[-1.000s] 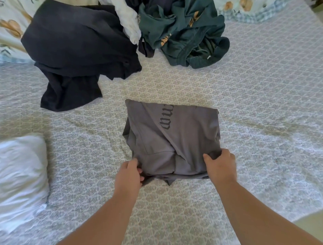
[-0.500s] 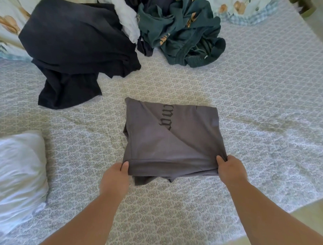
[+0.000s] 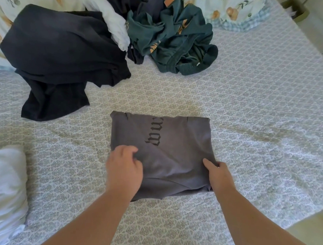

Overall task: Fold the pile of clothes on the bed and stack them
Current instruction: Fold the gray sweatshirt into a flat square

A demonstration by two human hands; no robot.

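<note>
A grey T-shirt (image 3: pixel 174 150) with dark lettering lies folded into a rectangle in the middle of the bed (image 3: pixel 258 111). My left hand (image 3: pixel 124 168) rests on its near left part, fingers curled and bunching the cloth. My right hand (image 3: pixel 218 176) grips the near right corner, thumb on top. The unfolded pile sits at the back: a black garment (image 3: pixel 57 51), a white one (image 3: pixel 114 23) and a dark green sweatshirt (image 3: pixel 178 44).
A white pillow (image 3: pixel 6 190) lies at the near left. Floral bedding (image 3: pixel 234 9) runs along the back. The bed's right edge drops to a pale floor (image 3: pixel 314 228) at the near right.
My left hand has moved from the shirt's near left corner up onto its top. My right hand has kept hold of the near right corner. The shirt's near edge now lies flatter.
</note>
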